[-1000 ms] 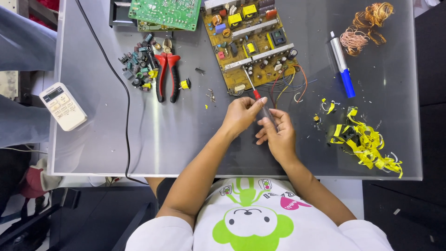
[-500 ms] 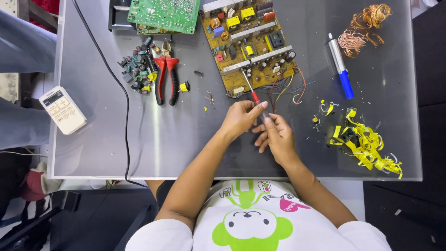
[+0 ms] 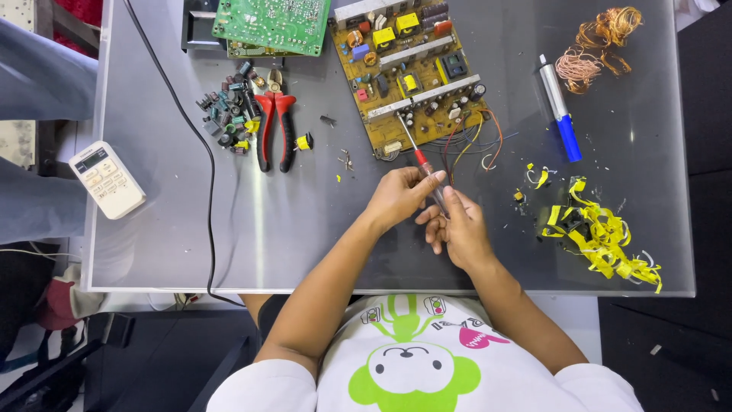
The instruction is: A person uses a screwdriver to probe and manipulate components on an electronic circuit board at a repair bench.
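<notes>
Both hands are meeting near the middle of the desk (image 3: 152,252), just below the yellow circuit board (image 3: 415,72). The left hand (image 3: 396,197) is gripping the screwdriver (image 3: 421,162) around its handle, thumb and fingers closed on it. The right hand (image 3: 457,229) is lying just beside it, fingers curled against the handle's lower end; whether it is gripping or only steadying cannot be told. The screwdriver's long axis is running up and to the left from the hands, its thin shaft reaching onto the board's lower edge, tip among the small components there. The left hand is nearer the board. The red-handled pliers (image 3: 273,130) are lying well apart, further left.
</notes>
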